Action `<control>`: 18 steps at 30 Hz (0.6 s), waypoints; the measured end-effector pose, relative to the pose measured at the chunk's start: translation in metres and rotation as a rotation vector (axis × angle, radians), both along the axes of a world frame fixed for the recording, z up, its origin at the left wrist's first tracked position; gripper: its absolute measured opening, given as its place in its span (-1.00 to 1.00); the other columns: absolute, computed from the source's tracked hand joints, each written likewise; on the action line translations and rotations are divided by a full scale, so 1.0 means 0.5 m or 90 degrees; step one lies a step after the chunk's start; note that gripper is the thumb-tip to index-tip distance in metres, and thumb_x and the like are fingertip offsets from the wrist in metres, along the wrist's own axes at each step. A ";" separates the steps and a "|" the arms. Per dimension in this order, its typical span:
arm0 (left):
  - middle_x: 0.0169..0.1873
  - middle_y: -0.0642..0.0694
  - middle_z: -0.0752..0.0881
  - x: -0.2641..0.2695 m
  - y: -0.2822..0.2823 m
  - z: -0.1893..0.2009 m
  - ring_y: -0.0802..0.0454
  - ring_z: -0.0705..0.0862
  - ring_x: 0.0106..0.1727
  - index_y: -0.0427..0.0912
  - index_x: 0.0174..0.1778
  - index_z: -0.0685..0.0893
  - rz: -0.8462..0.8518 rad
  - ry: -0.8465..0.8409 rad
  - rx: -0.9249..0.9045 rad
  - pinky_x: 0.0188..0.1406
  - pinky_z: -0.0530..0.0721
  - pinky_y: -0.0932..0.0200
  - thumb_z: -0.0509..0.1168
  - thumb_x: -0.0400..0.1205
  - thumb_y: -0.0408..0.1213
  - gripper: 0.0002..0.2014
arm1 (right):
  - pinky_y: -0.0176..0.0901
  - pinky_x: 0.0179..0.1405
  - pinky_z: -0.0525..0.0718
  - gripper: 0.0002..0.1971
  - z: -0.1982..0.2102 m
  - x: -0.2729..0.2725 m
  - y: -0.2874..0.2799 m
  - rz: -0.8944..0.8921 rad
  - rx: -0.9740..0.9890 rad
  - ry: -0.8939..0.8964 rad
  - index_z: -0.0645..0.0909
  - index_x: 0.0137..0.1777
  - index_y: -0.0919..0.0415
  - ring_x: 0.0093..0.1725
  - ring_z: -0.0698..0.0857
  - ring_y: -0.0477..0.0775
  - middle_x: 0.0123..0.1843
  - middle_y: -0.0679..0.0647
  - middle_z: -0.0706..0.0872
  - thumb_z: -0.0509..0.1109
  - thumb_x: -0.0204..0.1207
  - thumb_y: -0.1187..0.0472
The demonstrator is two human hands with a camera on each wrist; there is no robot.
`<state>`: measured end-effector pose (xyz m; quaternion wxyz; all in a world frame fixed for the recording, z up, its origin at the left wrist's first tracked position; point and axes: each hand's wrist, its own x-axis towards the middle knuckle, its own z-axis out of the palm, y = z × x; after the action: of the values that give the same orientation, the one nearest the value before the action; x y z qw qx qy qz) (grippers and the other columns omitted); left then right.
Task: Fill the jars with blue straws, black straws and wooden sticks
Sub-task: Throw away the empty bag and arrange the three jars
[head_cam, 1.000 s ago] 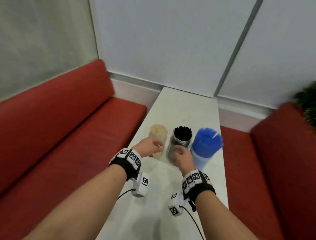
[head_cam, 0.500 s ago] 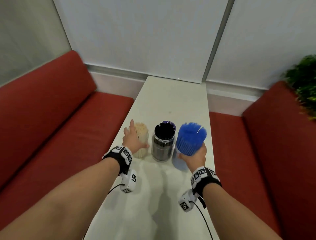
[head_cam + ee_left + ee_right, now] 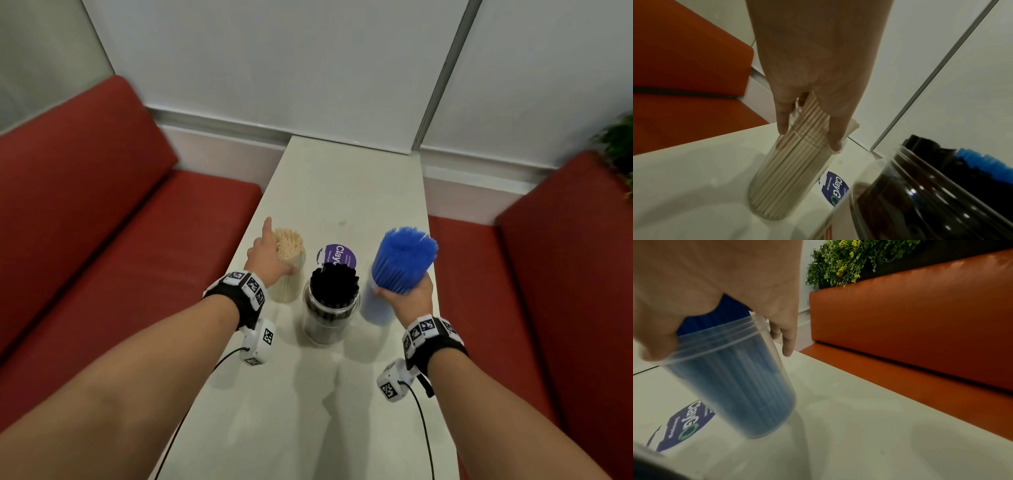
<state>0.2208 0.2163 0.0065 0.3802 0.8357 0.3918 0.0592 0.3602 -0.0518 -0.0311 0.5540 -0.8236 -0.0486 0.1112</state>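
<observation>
Your left hand [image 3: 265, 255] clasps the wooden sticks [image 3: 795, 167] above their jar; your right hand [image 3: 407, 299] clasps the blue straws [image 3: 404, 260]; both jars stand on the surface [image 3: 342, 192].

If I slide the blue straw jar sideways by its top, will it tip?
Probably. The jar is tall, clear plastic, likely light, and the straws stand well above its rim, so it looks top-heavy. The right hand grips high; pushing lower seems safer.
</observation>
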 end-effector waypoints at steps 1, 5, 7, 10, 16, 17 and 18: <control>0.48 -0.30 0.48 0.014 0.008 0.000 -0.31 0.44 0.52 0.00 0.74 -0.19 0.001 0.000 -0.001 0.50 0.44 -0.26 0.72 0.28 -0.19 0.35 | 0.26 0.21 0.80 -0.16 -0.002 0.016 0.007 0.005 -0.002 -0.005 0.53 0.35 0.09 0.14 0.78 0.07 0.19 0.04 0.75 0.85 0.08 0.14; 0.51 -0.29 0.45 0.059 0.033 -0.007 -0.33 0.44 0.53 -0.05 0.75 -0.15 0.012 -0.010 -0.012 0.50 0.43 -0.28 0.72 0.28 -0.19 0.33 | 0.23 0.24 0.79 -0.05 -0.009 0.066 0.033 0.011 0.008 -0.007 0.51 0.41 0.06 0.21 0.77 0.10 0.28 0.04 0.73 0.87 -0.01 0.04; 0.56 -0.28 0.39 0.074 0.042 -0.013 -0.30 0.41 0.56 -0.08 0.75 -0.13 0.014 -0.027 -0.019 0.54 0.39 -0.28 0.71 0.30 -0.20 0.31 | 0.25 0.23 0.78 -0.03 -0.014 0.083 0.041 0.015 0.009 -0.009 0.50 0.42 0.05 0.21 0.76 0.10 0.29 0.03 0.73 0.87 -0.02 0.02; 0.59 -0.28 0.34 0.081 0.047 -0.016 -0.26 0.36 0.59 -0.11 0.75 -0.11 0.006 -0.058 -0.026 0.58 0.34 -0.26 0.71 0.30 -0.24 0.30 | 0.29 0.25 0.77 -0.03 -0.020 0.097 0.047 0.019 -0.002 -0.013 0.47 0.45 0.06 0.25 0.74 0.12 0.32 0.04 0.70 0.86 0.01 0.07; 0.67 -0.28 -0.13 0.031 0.016 -0.008 -0.41 0.20 0.58 0.01 0.75 -0.14 0.071 -0.051 0.006 0.50 0.39 -0.19 0.47 0.53 -0.43 0.05 | 0.32 0.59 0.47 0.28 -0.014 0.065 0.017 0.016 -0.038 0.022 0.08 0.72 0.12 0.62 0.42 0.24 0.65 0.20 0.33 0.85 0.12 0.04; 0.66 -0.28 -0.10 0.014 0.005 -0.010 -0.41 0.23 0.54 -0.01 0.75 -0.08 0.101 -0.045 0.030 0.44 0.43 -0.16 0.40 0.56 -0.50 -0.02 | 0.33 0.64 0.37 0.37 -0.015 0.050 0.006 0.008 -0.084 0.064 -0.08 0.78 0.14 0.69 0.29 0.29 0.73 0.25 0.18 0.83 0.16 -0.01; 0.62 -0.28 -0.02 -0.001 -0.003 -0.014 -0.39 0.27 0.50 -0.05 0.73 -0.01 0.135 -0.032 0.048 0.37 0.48 -0.12 0.34 0.56 -0.56 -0.09 | 0.33 0.65 0.33 0.39 -0.018 0.036 -0.002 0.002 -0.132 0.112 -0.19 0.79 0.16 0.72 0.22 0.33 0.76 0.29 0.09 0.80 0.22 -0.04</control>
<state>0.2204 0.2146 -0.0006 0.3495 0.8018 0.4657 0.1347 0.3781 -0.0529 -0.0402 0.4680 -0.8633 0.0108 0.1885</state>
